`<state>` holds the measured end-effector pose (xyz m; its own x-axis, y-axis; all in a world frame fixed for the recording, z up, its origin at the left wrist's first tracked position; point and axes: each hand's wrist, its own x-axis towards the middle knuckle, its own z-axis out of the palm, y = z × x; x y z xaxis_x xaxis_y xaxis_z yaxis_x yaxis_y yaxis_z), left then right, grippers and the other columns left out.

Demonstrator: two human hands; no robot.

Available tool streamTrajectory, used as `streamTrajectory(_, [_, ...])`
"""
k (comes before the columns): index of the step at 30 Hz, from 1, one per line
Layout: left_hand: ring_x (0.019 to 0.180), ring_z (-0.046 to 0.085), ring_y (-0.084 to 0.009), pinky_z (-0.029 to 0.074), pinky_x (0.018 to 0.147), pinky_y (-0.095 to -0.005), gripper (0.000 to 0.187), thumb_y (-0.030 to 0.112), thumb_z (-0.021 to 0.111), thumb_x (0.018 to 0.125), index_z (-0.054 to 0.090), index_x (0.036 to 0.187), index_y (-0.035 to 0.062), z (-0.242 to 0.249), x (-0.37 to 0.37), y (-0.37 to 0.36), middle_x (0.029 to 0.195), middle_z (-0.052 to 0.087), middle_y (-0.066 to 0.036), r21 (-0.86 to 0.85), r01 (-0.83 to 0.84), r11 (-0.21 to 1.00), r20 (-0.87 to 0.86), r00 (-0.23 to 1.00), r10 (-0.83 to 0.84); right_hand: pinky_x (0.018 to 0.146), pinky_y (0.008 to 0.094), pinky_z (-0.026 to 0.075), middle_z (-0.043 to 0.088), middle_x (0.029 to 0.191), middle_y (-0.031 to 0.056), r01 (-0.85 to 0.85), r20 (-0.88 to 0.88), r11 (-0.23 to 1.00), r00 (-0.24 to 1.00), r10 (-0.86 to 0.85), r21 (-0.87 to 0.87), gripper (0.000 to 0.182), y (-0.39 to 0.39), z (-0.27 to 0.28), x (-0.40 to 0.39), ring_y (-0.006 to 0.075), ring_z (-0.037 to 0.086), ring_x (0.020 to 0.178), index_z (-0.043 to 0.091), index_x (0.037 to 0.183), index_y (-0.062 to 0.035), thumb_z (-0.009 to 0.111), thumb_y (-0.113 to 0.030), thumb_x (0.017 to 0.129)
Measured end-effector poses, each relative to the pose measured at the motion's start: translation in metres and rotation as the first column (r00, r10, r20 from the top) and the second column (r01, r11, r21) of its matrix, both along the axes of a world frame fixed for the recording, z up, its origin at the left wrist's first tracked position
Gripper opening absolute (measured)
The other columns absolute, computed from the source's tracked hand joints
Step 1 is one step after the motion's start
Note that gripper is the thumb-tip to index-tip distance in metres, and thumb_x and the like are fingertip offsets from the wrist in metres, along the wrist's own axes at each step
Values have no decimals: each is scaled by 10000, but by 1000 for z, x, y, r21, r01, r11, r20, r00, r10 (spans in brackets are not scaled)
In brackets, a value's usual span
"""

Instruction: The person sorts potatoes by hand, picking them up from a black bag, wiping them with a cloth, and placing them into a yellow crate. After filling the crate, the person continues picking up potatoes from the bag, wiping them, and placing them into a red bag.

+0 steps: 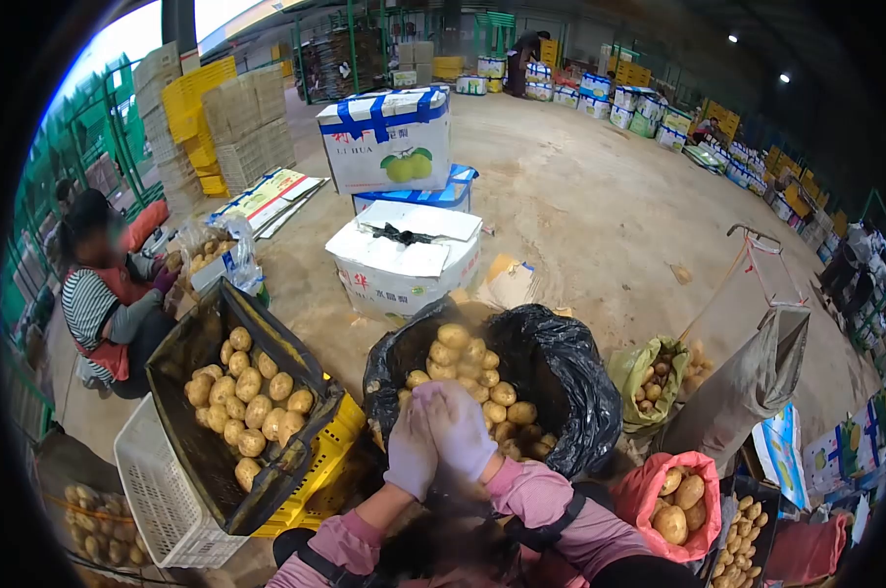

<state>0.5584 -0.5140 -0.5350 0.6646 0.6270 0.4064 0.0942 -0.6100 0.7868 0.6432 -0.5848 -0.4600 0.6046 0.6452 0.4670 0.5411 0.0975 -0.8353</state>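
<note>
My left hand (pixel 412 453) and my right hand (pixel 460 428), both in pale gloves, come together over the near side of a box lined with a black plastic bag (pixel 572 365). Their fingers are pressed together and point forward; whatever lies between the palms is hidden. Just beyond the fingertips, potatoes (pixel 502 394) are heaped in the bag, some of them blurred. To the left, a dark-lined, tilted crate (pixel 193 431) holds more potatoes (pixel 252 397) and rests on a yellow crate (pixel 330 446).
A white plastic basket (pixel 164 500) stands at left, near a seated person (pixel 105 294). Ahead are a white carton (pixel 404 255) and stacked pear boxes (pixel 389 147). At right are a red sack (pixel 649 510) of potatoes, a green sack (pixel 659 407) and a hand cart (pixel 752 284).
</note>
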Motion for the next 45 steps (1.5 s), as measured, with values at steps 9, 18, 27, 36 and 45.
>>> streamTrajectory(9, [1056, 600, -283, 455, 966, -354, 440, 341, 349, 1064, 498, 1271, -18, 52, -19, 0, 1147, 604, -143, -20, 262, 965, 8, 965, -262, 606, 395, 523, 657, 880, 126, -47, 31, 955, 998, 58, -294, 148, 10, -29, 43, 308, 650, 750, 597, 987, -23, 571, -155, 926])
streamTrajectory(18, [940, 573, -166, 506, 781, -280, 418, 411, 345, 1053, 561, 1071, 53, 75, -33, 14, 1068, 576, -81, -639, 246, 729, 271, 959, -86, 1084, 365, 379, 532, 1366, 181, -465, 100, 861, 866, 491, -205, 702, -4, 4, 16, 273, 507, 1273, 428, 1420, 6, 680, -376, 887])
streamTrajectory(27, [1053, 590, -283, 516, 879, -372, 423, 253, 438, 995, 453, 1331, -3, 64, -43, 24, 1210, 558, -170, -478, 166, 862, 32, 985, -172, 743, 252, 448, 600, 1058, 62, -530, -165, 829, 847, 506, -179, 532, -12, 15, 14, 110, 530, 883, 483, 1397, -16, 634, -149, 904])
streamTrajectory(36, [1234, 457, -419, 348, 1057, -458, 555, 152, 409, 918, 331, 1418, -76, 41, -54, 36, 1345, 454, -294, 99, 181, 979, -391, 911, -129, 796, 313, 523, 691, 1128, 160, -354, 204, 931, 909, 364, -88, 532, -9, 0, 13, 230, 672, 920, 558, 1343, -37, 488, 23, 820])
streamTrajectory(45, [909, 693, -223, 578, 723, -318, 607, 554, 302, 1027, 548, 1261, 51, 90, -59, 31, 1114, 674, -113, -896, 416, 153, 426, 904, 35, 982, 307, 466, 542, 1293, 119, -431, -334, 902, 852, 403, -10, 481, -5, 10, 1, 162, 547, 1125, 442, 1392, 12, 588, -61, 940])
